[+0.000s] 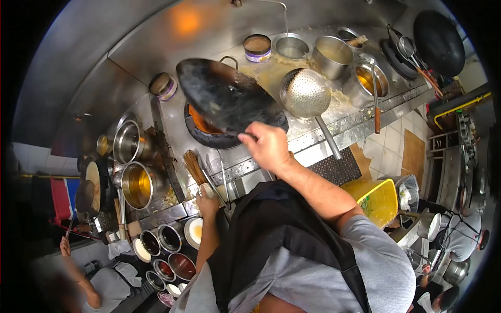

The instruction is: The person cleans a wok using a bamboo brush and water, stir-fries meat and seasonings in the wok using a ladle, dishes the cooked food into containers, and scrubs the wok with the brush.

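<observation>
My right hand [267, 146] is closed round the near edge of a black wok [219, 88], where a handle may be hidden by the fingers. The wok is tilted up over the burner ring [229, 142], and orange flame [201, 121] shows beneath it. Smoke or steam hangs over its dark surface. Low on the left, my left hand [207, 201] grips a bamboo wok brush [193, 167], bristles pointing up toward the stove. Thin metal handles [223, 172] lie just beside that hand. A perforated strainer [305, 93] rests right of the wok.
Pots with oil [138, 185] stand left; another oil pot [365, 81] with a ladle [377, 104] stands right. Sauce bowls [182, 266] crowd the lower left. A yellow bin [383, 201] sits at the lower right. Other people work at left [107, 289] and right [462, 237].
</observation>
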A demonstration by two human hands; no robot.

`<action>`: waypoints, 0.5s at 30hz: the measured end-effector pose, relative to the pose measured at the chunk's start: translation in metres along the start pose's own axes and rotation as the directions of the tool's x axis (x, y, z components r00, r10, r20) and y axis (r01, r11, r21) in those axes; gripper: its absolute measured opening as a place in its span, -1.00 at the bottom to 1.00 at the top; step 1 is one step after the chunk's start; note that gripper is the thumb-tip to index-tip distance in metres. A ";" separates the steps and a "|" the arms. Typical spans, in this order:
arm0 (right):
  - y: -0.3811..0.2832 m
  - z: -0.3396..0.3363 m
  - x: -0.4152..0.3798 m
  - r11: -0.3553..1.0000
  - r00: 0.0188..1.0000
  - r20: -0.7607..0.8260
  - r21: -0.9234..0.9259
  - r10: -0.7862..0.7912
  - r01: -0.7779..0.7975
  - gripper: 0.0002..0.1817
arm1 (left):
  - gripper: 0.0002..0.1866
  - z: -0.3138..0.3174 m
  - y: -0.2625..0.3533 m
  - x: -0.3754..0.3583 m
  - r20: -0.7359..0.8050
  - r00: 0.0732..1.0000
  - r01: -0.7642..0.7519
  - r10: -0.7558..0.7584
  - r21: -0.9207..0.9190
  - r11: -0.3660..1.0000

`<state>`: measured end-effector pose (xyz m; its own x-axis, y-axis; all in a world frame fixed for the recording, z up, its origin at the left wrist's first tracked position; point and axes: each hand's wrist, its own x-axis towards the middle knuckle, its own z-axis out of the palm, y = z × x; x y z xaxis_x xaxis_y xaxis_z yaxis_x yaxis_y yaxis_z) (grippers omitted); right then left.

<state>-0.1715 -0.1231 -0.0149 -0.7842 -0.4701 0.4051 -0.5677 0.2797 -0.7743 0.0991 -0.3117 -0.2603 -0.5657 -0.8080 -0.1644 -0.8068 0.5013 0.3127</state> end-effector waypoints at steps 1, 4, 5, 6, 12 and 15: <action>0.006 0.008 -0.005 0.995 0.995 0.040 -0.035 -0.094 0.095 -0.78 | -0.27 -0.010 0.007 0.001 -0.007 1.000 0.003 -0.003 0.001 1.000; 0.034 0.025 -0.017 0.953 0.946 0.210 -0.122 -0.248 0.277 -0.77 | -0.57 -0.060 0.040 0.007 -0.361 0.916 -0.273 0.178 -0.232 0.934; 0.046 0.031 -0.020 0.908 0.895 0.284 -0.143 -0.344 0.395 -0.78 | -0.62 -0.073 0.049 0.010 -0.420 0.887 -0.318 0.194 -0.250 0.914; 0.055 0.039 -0.022 0.881 0.866 0.322 -0.153 -0.383 0.447 -0.81 | -0.65 -0.088 0.062 0.012 -0.453 0.866 -0.364 0.212 -0.281 0.888; 0.079 0.101 -0.023 0.889 0.843 0.519 -0.306 -0.144 0.340 -0.91 | -0.80 -0.127 0.135 -0.003 -0.525 0.819 -0.506 0.231 -0.471 0.723; 0.078 0.089 -0.020 0.952 0.853 0.477 -0.093 -0.213 0.290 -0.87 | -0.82 -0.114 0.158 -0.017 -0.483 0.837 -0.506 0.259 -0.501 0.702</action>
<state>-0.1777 -0.1665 -0.1272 -0.4279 -0.8599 0.2784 -0.7918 0.2081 -0.5742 0.0009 -0.2546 -0.1012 -0.5999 -0.6958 0.3949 -0.1945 0.6056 0.7716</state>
